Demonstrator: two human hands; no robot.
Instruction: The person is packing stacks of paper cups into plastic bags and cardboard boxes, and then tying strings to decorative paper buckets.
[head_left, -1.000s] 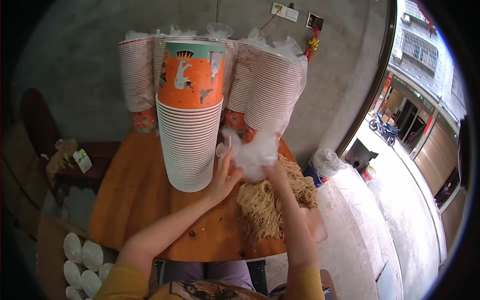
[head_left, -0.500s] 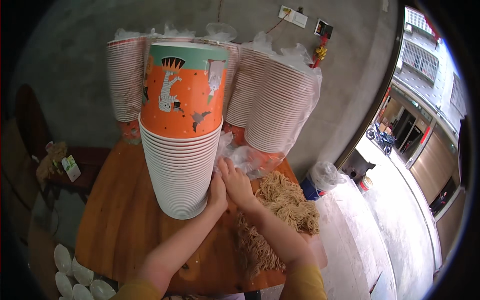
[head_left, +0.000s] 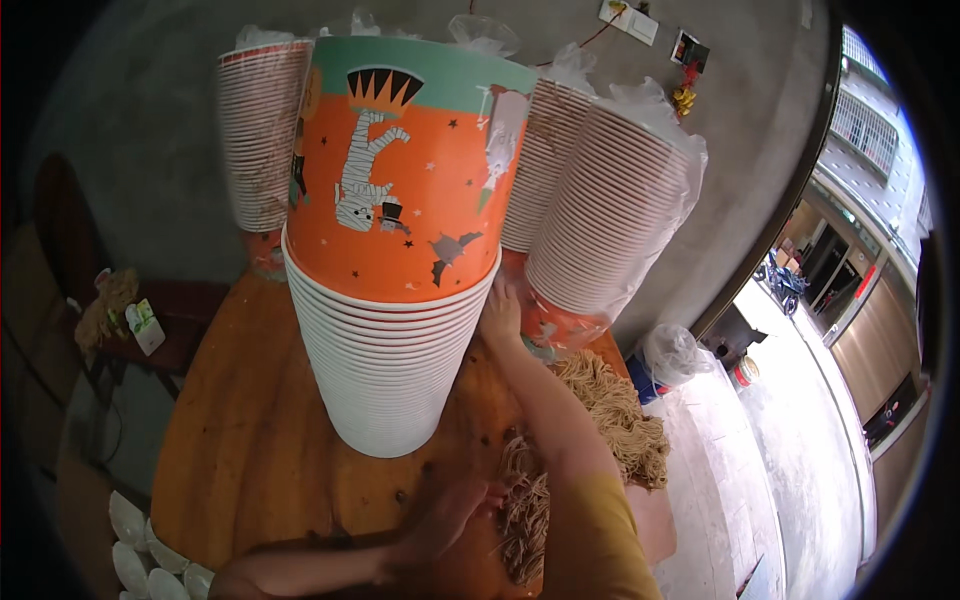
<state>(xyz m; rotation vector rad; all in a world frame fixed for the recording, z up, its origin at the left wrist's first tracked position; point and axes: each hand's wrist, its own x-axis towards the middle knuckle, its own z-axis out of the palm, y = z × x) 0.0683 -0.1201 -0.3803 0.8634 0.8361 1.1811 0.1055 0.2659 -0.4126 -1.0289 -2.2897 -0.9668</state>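
Observation:
A tall stack of nested paper buckets (head_left: 385, 390) stands bottom-up on the wooden table in front of me. The top bucket (head_left: 410, 190) shows an orange and green print with upside-down figures. My right hand (head_left: 500, 318) reaches past the stack's right side, close to a plastic-wrapped stack (head_left: 612, 210); its fingertips are partly hidden behind the buckets. Low in the view, my left hand (head_left: 450, 512) is in shadow over the table with its fingers stretched out, holding nothing. Its fingertips are close to a tan bundle of strings (head_left: 525, 515).
More bagged bucket stacks (head_left: 265, 140) line the wall side of the wooden table (head_left: 235, 420). A further tan string bundle (head_left: 620, 410) lies at the right edge. White bowls (head_left: 130, 565) show at lower left; a blue bin (head_left: 648, 380) stands on the right.
My hands were together at the stack's right side, by crumpled clear plastic. Now the left has drawn back toward me and the right reaches farther. The view has shifted, so the stack looks larger.

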